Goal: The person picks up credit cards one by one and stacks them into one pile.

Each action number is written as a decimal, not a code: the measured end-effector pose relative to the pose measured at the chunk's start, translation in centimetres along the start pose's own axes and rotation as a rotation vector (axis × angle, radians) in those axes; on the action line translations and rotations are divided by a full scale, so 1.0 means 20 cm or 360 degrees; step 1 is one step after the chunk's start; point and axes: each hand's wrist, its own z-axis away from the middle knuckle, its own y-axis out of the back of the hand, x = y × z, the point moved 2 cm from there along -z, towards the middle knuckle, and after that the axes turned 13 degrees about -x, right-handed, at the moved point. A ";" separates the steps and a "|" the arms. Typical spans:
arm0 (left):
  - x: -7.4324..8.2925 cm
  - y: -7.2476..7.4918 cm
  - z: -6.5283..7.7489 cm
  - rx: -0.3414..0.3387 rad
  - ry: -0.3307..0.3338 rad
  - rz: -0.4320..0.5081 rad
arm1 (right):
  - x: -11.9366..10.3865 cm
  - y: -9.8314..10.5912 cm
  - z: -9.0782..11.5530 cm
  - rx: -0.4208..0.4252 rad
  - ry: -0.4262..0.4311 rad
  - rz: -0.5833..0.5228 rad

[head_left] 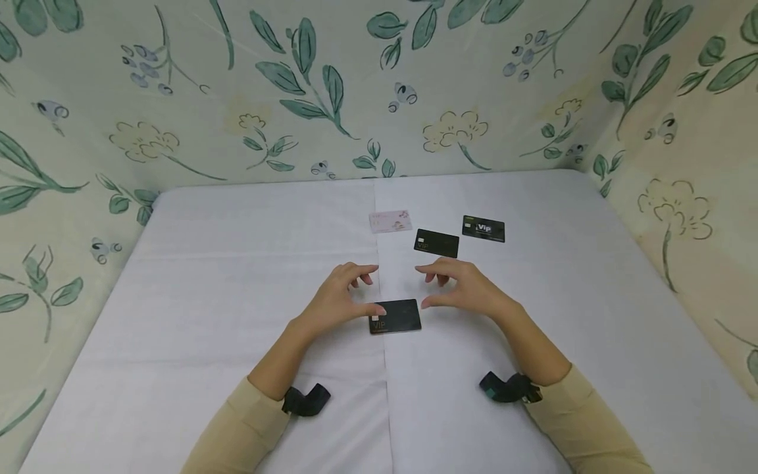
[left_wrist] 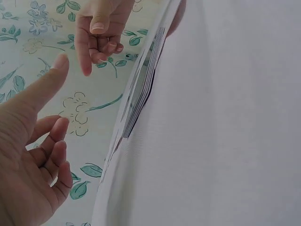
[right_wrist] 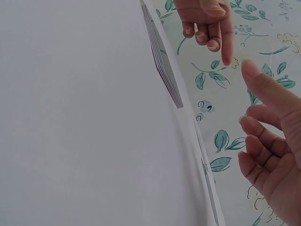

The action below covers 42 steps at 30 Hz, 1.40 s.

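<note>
A neat stack of black VIP cards (head_left: 403, 317) lies flat on the white tabletop between the two hands. Seen edge-on in the left wrist view, the stack (left_wrist: 146, 89) has several layers. The left hand (head_left: 331, 297) hovers at its left side, thumb overlapping the card's corner in the head view but raised above it in the wrist views. To the right, the right hand (head_left: 474, 289) is held in the air, its thumb tip close beside the stack. Both hands have thumb and fingers spread apart and hold nothing.
Beyond the hands lie a pink card (head_left: 391, 222), a black card (head_left: 437, 243) and another black card marked Vip (head_left: 483, 230). The white cloth (head_left: 237, 296) has a crease down the middle. Leaf-patterned fabric (head_left: 355, 99) surrounds the table at the back and sides.
</note>
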 end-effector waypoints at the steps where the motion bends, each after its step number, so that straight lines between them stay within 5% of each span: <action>1: 0.01 0.01 -0.01 0.0007 -0.0004 0.0009 | 0.00 0.00 0.00 0.0028 -0.0007 0.0003; 24: 0.08 0.10 -0.21 0.0031 0.0053 0.0077 | 0.09 0.11 0.00 0.0623 -0.0070 0.0090; 42: 0.11 0.17 -0.41 -0.0030 0.0163 -0.0066 | 0.23 0.19 -0.01 0.0588 -0.0515 -0.0053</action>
